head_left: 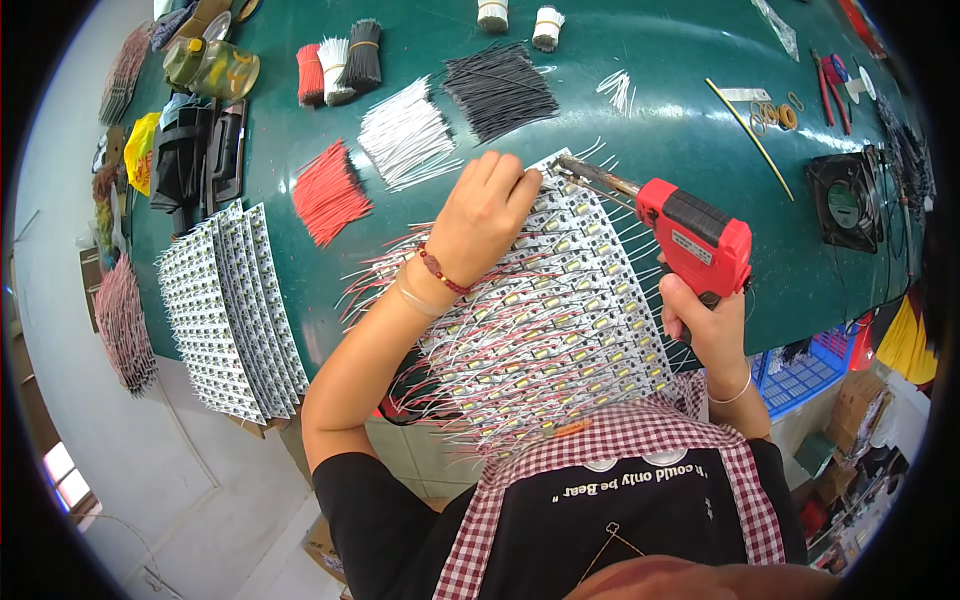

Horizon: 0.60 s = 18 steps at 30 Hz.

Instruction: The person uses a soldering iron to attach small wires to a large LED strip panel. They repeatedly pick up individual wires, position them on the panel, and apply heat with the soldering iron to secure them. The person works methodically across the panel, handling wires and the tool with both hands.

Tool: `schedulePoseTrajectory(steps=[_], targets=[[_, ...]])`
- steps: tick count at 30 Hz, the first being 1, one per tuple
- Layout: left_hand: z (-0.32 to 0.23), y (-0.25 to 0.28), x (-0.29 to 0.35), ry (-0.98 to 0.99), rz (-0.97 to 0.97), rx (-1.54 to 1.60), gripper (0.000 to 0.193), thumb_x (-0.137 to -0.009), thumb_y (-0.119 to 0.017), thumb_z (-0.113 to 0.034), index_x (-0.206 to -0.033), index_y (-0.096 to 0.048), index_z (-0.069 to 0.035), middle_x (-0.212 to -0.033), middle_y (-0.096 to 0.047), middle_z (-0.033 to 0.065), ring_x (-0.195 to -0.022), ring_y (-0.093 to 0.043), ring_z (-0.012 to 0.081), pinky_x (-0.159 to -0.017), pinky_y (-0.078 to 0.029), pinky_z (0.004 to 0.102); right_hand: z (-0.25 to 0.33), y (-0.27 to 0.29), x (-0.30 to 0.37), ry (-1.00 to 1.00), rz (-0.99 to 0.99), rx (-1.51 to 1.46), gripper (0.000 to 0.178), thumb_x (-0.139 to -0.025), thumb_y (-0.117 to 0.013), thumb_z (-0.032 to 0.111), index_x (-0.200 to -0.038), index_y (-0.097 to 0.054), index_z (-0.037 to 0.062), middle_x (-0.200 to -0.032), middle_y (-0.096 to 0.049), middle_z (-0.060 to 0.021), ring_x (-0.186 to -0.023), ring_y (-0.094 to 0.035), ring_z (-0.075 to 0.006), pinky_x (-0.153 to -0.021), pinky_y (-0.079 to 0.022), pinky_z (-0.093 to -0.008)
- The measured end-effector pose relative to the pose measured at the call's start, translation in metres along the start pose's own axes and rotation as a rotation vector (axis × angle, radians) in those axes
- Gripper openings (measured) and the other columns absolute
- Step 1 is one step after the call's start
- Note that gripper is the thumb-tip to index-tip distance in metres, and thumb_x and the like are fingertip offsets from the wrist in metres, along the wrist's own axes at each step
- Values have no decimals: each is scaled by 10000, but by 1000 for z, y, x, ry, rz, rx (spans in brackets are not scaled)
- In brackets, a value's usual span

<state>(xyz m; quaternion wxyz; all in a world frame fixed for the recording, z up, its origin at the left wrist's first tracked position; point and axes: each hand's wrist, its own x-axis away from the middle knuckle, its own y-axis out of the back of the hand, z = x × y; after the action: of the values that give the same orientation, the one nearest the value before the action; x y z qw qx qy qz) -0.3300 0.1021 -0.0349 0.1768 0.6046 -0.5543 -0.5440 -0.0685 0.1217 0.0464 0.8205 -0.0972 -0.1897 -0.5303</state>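
My right hand is wrapped around the grip of a red and black soldering gun. Its metal tip reaches left to the far edge of a white circuit board panel, which carries rows of small yellow and black parts. My left hand is closed over the panel's far left corner, close to the tip. Its fingertips point down and away, so whatever they pinch is hidden. Red and white wires stick out along the panel's left side, and pale wires fringe its right side.
Cut wires lie in red, white and black piles beyond my left hand. More panels are stacked at left. A small fan, red-handled pliers and a yellow stick lie to the right.
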Motion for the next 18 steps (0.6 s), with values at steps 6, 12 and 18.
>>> schedulePoseTrajectory(steps=[6,12,18], targets=[[0,1,0,15,16,-1,267,-691,-569,53,-953,-600,10,-802,-473,96,-745,-493,248,-668,-438,340,1,-4,-2,-18,-18,3,177,-837,-685,84,-956,-582,2,-620,-548,17,-459,-490,-46,-414,-388,-209],[1,0,3,23,5,-10,264,-694,-566,48,-953,-599,9,-804,-471,99,-747,-492,250,-673,-438,343,-1,-6,-1,-36,0,52,188,-828,-693,83,-964,-594,0,-626,-549,16,-459,-490,-47,-417,-390,-210],[1,1,5,25,0,-15,262,-694,-560,45,-951,-599,12,-802,-469,101,-750,-493,254,-679,-436,345,-1,-7,3,3,-48,53,175,-830,-691,86,-949,-593,2,-645,-573,2,-462,-501,-50,-415,-395,-208]])
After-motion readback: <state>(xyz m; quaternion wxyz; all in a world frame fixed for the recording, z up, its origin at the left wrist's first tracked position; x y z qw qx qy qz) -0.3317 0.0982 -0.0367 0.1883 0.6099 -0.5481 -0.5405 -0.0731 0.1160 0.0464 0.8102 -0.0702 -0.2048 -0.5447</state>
